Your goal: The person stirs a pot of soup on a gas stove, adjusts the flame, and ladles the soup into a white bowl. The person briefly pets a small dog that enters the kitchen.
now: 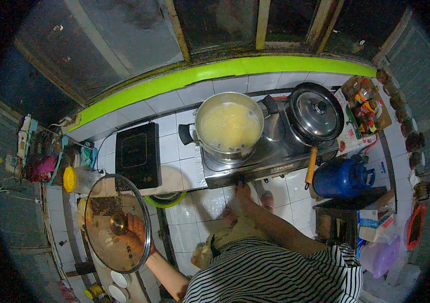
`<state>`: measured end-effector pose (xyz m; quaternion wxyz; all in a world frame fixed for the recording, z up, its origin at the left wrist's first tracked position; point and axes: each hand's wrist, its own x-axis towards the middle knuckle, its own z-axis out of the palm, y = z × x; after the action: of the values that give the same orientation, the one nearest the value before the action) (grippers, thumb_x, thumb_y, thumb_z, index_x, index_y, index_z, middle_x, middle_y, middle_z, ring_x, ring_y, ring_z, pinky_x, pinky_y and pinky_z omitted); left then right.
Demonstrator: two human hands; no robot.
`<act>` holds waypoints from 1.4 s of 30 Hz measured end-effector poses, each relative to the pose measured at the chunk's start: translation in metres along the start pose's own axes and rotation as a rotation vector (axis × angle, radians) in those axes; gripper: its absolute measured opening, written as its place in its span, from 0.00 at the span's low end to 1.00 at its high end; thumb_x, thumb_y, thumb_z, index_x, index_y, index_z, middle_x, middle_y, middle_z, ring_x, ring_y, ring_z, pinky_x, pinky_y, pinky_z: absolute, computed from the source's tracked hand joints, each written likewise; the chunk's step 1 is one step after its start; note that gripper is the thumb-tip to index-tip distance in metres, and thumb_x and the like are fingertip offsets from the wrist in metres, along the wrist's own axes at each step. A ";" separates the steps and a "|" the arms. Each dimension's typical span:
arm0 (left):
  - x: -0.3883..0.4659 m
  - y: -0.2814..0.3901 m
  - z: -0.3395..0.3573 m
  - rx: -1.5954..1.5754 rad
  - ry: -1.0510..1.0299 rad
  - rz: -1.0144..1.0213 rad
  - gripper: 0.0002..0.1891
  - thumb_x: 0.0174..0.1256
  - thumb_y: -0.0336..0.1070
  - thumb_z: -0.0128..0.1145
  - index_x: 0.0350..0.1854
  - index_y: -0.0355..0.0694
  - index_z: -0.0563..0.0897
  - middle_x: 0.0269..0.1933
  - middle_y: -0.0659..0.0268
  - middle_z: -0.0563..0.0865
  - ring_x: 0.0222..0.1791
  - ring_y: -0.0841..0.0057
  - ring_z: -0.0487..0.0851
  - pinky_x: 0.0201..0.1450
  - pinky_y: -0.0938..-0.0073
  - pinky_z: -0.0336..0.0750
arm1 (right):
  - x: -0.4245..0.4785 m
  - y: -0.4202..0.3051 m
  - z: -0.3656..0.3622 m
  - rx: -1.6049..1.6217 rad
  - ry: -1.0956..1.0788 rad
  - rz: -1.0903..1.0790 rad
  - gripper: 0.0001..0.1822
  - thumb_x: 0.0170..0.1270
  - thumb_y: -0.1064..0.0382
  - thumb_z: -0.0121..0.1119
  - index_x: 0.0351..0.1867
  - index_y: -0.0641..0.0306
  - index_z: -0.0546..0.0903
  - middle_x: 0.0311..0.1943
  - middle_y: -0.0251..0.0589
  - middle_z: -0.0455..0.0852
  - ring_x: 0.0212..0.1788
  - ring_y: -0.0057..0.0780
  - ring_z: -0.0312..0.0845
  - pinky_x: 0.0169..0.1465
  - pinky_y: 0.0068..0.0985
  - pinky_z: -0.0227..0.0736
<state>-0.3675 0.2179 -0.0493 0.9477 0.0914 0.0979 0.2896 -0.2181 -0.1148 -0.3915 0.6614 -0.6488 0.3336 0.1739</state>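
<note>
My left hand [133,231] grips a round glass pot lid [105,246] with a metal rim, held tilted at the lower left; the fingers show through the glass beside its knob. My right hand [242,189] is at the front panel of the gas stove [264,172], its fingers against a dark control knob [240,181]. What the fingers do there is hard to make out. Above, on the left burner, an uncovered steel pot [226,156] with black handles holds yellowish contents in liquid. A black pan with a lid [315,113] and a wooden handle covers the right burner.
A black induction cooktop [138,156] lies on the white tiled counter left of the stove. A blue gas cylinder [338,178] stands at the right, below a cardboard box of bottles [366,104]. A jar with a yellow lid [70,179] is at the left.
</note>
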 end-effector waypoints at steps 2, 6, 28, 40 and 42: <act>-0.004 -0.010 0.011 -0.006 -0.005 0.007 0.33 0.61 0.59 0.55 0.58 0.36 0.66 0.33 0.63 0.68 0.29 0.77 0.62 0.27 0.78 0.60 | -0.001 -0.002 0.002 0.303 -0.052 0.136 0.17 0.72 0.53 0.43 0.27 0.62 0.71 0.17 0.36 0.73 0.18 0.25 0.67 0.22 0.25 0.63; -0.009 -0.026 0.034 0.023 0.202 0.115 0.33 0.60 0.60 0.56 0.55 0.36 0.67 0.29 0.66 0.64 0.26 0.78 0.61 0.24 0.79 0.60 | -0.009 -0.021 0.000 0.925 -0.190 0.417 0.18 0.73 0.57 0.39 0.24 0.61 0.71 0.14 0.33 0.68 0.16 0.24 0.59 0.24 0.25 0.61; -0.006 -0.048 0.003 -0.055 -0.325 -0.227 0.31 0.66 0.48 0.55 0.67 0.39 0.63 0.63 0.48 0.69 0.59 0.56 0.73 0.57 0.54 0.74 | -0.057 -0.039 -0.142 0.598 -0.277 0.499 0.19 0.72 0.53 0.44 0.53 0.68 0.71 0.23 0.35 0.72 0.21 0.24 0.61 0.28 0.26 0.63; 0.002 -0.169 0.017 0.037 -0.428 -0.633 0.31 0.64 0.44 0.58 0.67 0.37 0.64 0.67 0.52 0.67 0.60 0.59 0.69 0.62 0.57 0.65 | 0.010 -0.073 -0.528 0.521 0.419 -0.169 0.18 0.67 0.53 0.54 0.44 0.68 0.74 0.20 0.42 0.73 0.19 0.29 0.69 0.22 0.31 0.66; -0.009 -0.223 0.023 0.336 -0.283 -0.211 0.29 0.62 0.40 0.59 0.63 0.36 0.66 0.57 0.54 0.68 0.53 0.63 0.69 0.53 0.64 0.67 | 0.028 -0.089 -0.591 0.093 0.703 -0.280 0.18 0.66 0.54 0.55 0.46 0.68 0.72 0.24 0.45 0.75 0.24 0.33 0.73 0.26 0.34 0.69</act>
<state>-0.2513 0.0281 -0.0770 0.9485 0.2766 0.0200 0.1530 -0.2667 -0.7045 -0.3062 0.5528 -0.6775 0.4557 -0.1668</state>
